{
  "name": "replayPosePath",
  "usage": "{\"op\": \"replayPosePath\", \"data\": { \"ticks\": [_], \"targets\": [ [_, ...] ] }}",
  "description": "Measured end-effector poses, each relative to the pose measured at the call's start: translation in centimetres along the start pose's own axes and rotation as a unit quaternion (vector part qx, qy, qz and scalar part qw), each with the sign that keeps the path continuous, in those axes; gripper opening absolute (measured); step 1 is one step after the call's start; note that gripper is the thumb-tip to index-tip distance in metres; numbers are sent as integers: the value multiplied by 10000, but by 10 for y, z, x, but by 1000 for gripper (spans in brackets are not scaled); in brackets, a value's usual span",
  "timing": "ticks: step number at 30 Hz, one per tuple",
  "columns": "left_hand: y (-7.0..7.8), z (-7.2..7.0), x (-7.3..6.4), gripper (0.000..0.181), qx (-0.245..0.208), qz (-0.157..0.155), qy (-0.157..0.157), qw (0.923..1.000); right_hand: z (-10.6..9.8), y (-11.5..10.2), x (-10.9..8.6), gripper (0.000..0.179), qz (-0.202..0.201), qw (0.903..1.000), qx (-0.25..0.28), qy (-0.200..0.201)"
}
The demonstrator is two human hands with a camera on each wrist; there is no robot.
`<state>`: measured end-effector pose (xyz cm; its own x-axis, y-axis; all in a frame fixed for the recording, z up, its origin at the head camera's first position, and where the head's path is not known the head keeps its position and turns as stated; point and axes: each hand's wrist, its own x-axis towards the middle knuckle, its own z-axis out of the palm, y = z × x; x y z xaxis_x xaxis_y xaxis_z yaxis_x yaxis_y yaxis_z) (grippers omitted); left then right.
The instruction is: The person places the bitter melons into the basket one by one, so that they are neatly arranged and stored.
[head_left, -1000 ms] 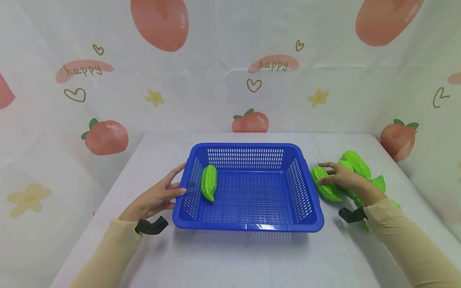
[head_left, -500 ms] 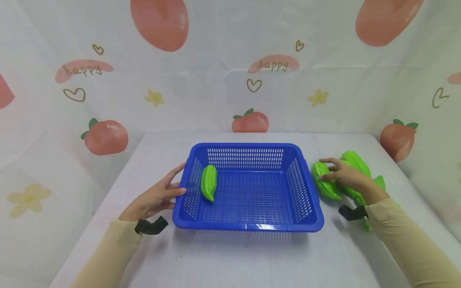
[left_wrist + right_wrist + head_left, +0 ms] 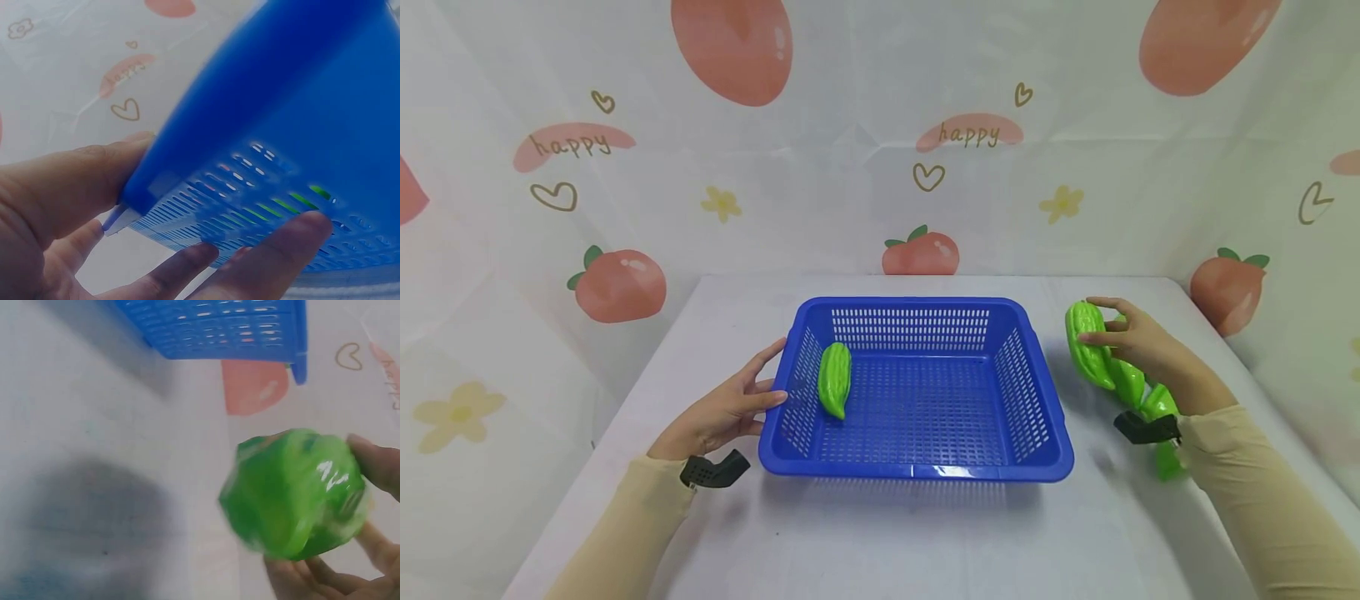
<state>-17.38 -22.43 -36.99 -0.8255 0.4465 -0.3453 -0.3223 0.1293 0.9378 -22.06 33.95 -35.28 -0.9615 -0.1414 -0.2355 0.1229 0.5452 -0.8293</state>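
Observation:
A blue plastic basket [image 3: 917, 472] with slotted walls stands mid-table. My left hand [image 3: 722, 414] grips its left side, thumb at the rim and fingers against the outer wall, as the left wrist view shows. Inside, along the left wall, lies a ridged green bitter melon [image 3: 835, 381]. To the right of the basket my right hand [image 3: 1150, 347] holds another bitter melon [image 3: 1087, 343] between thumb and fingers. In the right wrist view this held melon [image 3: 294, 494] appears end-on, raised above the white tabletop, with the basket wall beyond it.
More green vegetables [image 3: 1161, 404] lie on the table at the right, partly covered by my right hand and forearm. A white cloth [image 3: 820, 200] printed with peaches hangs behind the table [image 3: 880, 542]. Each wrist carries a black camera mount [image 3: 715, 470].
My right hand has picked up the bitter melon beside the basket and moved it up and slightly right, away from the basket. My left hand and the basket have stayed in place.

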Motion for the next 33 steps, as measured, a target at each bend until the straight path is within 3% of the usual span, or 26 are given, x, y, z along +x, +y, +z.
{"op": "replayPosePath", "data": {
  "ticks": [8, 12, 15, 20, 25, 33],
  "targets": [
    [-1, -1, 1, 87, 40, 14, -26, 10000, -6, -19, 0, 82, -391, 9940, 890, 502],
    [-2, -1, 2, 87, 58, 52, -32, 10000, -9, -35, 0, 73, -713, 9760, 1953, 644],
    [-2, -1, 2, 87, 57, 60, -22, 10000, -8, -49, -1, 69, -925, 9639, 2384, 743],
    [-2, 0, 2, 88, 37, 50, 14, 10000, 3, -74, -3, 64, -1258, 9554, 2555, 780],
    [-1, 0, 2, 88, 15, 47, 2, 10000, 22, -95, -4, 60, -1653, 9396, 2966, 441],
    [-1, 0, 2, 88, -55, 36, -14, 10000, 51, -118, 2, 63, -1546, 9430, 2947, 97]
  ]
}}
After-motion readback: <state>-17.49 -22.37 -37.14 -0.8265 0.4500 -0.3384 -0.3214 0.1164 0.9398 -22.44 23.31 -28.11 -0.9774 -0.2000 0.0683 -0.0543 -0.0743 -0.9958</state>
